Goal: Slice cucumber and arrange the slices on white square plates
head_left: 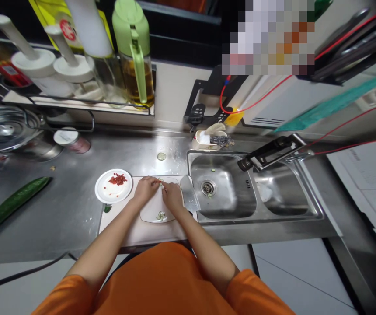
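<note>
The left hand [146,189] and right hand [172,194] are bunching together, exact pinch unclear, at a thin green-rimmed vegetable slice [161,179], probably light, slippery, fragile, best held by its edge.

- two hands [146,191]
- two plates [158,202]
- one cutting board [142,234]
- one cleaver [189,195]
- one whole cucumber [11,205]
- two sink basins [234,192]
- two stick-handled jars [33,64]
- one green-topped bottle [130,52]
</note>
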`<action>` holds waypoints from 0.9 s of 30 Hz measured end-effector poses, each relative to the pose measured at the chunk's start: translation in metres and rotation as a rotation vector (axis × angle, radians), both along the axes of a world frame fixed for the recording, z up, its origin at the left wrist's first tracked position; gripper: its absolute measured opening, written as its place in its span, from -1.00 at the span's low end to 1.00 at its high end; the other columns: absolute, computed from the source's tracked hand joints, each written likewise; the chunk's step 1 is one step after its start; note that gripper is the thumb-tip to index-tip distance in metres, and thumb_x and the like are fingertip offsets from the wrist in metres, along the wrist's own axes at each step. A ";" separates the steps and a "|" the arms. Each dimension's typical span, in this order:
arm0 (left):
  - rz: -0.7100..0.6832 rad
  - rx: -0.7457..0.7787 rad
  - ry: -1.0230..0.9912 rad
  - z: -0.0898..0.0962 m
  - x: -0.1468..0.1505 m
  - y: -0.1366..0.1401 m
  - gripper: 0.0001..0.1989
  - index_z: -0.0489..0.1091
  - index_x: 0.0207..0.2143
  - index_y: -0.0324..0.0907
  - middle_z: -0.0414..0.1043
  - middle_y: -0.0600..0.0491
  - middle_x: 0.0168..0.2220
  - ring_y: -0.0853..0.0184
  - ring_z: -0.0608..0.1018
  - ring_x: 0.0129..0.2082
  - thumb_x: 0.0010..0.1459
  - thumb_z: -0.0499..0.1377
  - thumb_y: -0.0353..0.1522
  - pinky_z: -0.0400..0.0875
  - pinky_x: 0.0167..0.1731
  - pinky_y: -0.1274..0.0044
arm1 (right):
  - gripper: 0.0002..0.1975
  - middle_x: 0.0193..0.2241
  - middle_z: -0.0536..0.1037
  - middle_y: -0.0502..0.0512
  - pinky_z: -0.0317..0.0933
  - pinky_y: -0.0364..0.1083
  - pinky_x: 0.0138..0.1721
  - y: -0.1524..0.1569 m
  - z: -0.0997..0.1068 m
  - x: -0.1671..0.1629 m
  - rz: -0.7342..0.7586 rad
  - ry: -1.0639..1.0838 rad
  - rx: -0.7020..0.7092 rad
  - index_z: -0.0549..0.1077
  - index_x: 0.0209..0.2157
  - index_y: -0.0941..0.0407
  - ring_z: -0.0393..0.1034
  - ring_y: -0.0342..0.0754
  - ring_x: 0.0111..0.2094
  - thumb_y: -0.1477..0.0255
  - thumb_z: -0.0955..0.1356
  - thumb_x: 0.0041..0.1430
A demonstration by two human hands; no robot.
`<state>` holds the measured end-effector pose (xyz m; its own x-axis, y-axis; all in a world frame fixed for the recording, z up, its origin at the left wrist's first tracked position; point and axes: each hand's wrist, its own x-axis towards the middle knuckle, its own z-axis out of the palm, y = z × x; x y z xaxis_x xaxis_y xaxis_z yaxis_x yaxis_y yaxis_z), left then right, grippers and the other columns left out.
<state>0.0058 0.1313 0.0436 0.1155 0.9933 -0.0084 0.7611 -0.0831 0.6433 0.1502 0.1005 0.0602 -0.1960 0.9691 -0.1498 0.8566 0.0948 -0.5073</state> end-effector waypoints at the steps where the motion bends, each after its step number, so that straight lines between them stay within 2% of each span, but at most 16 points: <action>1: 0.001 -0.001 -0.001 0.000 0.000 0.000 -0.83 0.52 -0.36 -0.16 0.53 0.01 -0.36 0.30 0.50 -0.30 0.05 0.12 -0.40 0.36 -0.21 0.51 | -0.60 -0.25 0.45 0.15 0.02 -0.08 -0.10 0.001 -0.001 0.000 0.003 -0.006 -0.002 0.35 0.06 0.10 0.22 -0.02 -0.20 0.52 0.20 0.18; 11: 0.008 -0.034 0.007 -0.003 0.001 0.001 -0.80 0.52 -0.34 -0.15 0.53 0.01 -0.34 0.28 0.50 -0.28 0.06 0.09 -0.38 0.35 -0.19 0.48 | -0.61 -0.24 0.44 0.15 0.01 -0.08 -0.10 0.005 -0.009 -0.003 0.012 -0.037 -0.030 0.35 0.06 0.07 0.20 -0.01 -0.19 0.51 0.19 0.21; 27: -0.012 -0.061 0.055 -0.005 0.002 0.003 -0.78 0.52 -0.32 -0.14 0.53 0.01 -0.31 0.26 0.48 -0.23 0.07 0.07 -0.39 0.34 -0.15 0.45 | -0.60 -0.24 0.45 0.15 0.02 -0.08 -0.13 0.007 -0.011 -0.004 0.005 -0.043 -0.055 0.34 0.07 0.07 0.21 -0.01 -0.19 0.52 0.17 0.21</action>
